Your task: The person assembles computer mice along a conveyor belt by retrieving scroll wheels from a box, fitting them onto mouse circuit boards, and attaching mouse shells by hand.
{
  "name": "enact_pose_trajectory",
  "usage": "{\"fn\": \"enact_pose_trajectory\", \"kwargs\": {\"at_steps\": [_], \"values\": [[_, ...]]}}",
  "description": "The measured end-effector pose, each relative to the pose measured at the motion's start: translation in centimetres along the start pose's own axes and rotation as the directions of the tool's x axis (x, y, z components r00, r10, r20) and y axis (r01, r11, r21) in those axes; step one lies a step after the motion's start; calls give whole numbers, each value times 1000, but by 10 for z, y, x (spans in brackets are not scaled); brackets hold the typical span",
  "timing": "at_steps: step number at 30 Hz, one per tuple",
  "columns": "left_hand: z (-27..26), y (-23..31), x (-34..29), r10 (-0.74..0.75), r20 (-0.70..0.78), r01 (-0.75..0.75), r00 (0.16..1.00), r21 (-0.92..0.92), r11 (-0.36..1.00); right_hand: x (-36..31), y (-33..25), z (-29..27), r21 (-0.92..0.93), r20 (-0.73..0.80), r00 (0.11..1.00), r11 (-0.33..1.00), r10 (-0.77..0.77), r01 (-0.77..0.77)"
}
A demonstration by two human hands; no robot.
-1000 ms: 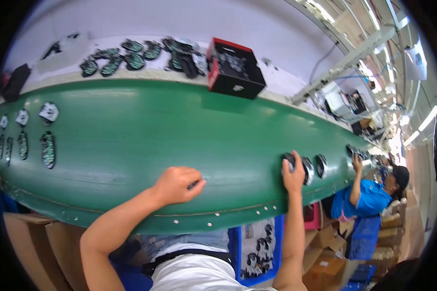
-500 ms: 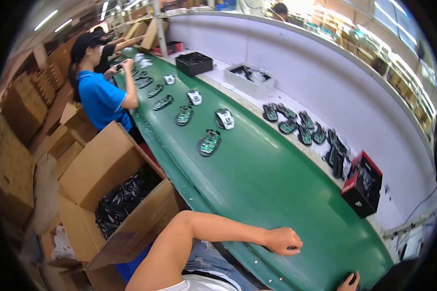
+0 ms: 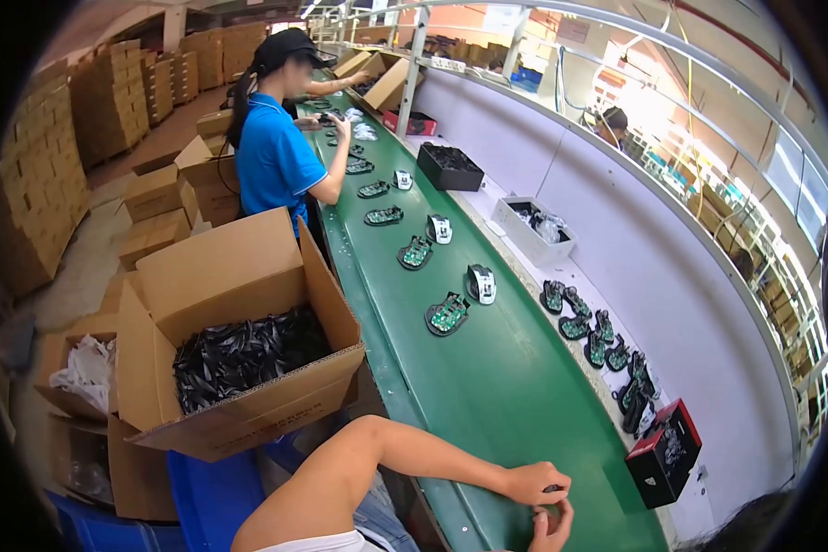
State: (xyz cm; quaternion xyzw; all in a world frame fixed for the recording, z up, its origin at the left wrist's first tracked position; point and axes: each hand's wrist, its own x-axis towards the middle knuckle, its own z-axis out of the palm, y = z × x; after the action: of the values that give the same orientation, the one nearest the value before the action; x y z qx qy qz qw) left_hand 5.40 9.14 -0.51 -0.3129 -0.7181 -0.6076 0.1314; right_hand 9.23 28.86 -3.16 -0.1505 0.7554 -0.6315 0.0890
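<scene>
Fingers of left hand (image 3: 530, 482) curled round small dark part (image 3: 551, 488); right hand (image 3: 554, 535) just beside, fingers bent, cannot tell whether holding anything; both over green conveyor (image 3: 515, 396).

A left hand (image 3: 532, 483) at 5 o'clock curls around a black part (image 3: 550, 488) over a green belt (image 3: 515, 386), the right hand (image 3: 556, 528) just beside it, with boards (image 3: 448, 315) and shells (image 3: 481, 284) ranged toward 12, a blue-shirted worker (image 3: 278, 152) past 10, a carton (image 3: 290, 405) at 8 and a box (image 3: 655, 474) at 4.
</scene>
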Motion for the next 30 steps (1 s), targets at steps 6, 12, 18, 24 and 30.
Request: {"fn": "enact_pose_trajectory", "kwargs": {"at_steps": [6, 12, 18, 24, 30], "values": [[7, 10, -9, 208, 23, -209, 978, 99, 973, -13, -40, 15, 428, 259, 825, 707, 502, -564], [11, 46, -20, 221, 175, -259, 960, 243, 935, -21, 52, -17, 549, 652, 711, 484, 263, -682], [28, 3, -40, 53, 302, -90, 952, 109, 990, -27, 62, -15, 583, 564, 771, 517, 298, -626], [27, 4, -36, 211, 424, -327, 881, 223, 918, -27, 49, -11, 600, 432, 770, 488, 470, -634], [33, 28, -26, 357, 199, -382, 913, 105, 918, -27, 53, -13, 580, 385, 794, 545, 471, -605]]}}
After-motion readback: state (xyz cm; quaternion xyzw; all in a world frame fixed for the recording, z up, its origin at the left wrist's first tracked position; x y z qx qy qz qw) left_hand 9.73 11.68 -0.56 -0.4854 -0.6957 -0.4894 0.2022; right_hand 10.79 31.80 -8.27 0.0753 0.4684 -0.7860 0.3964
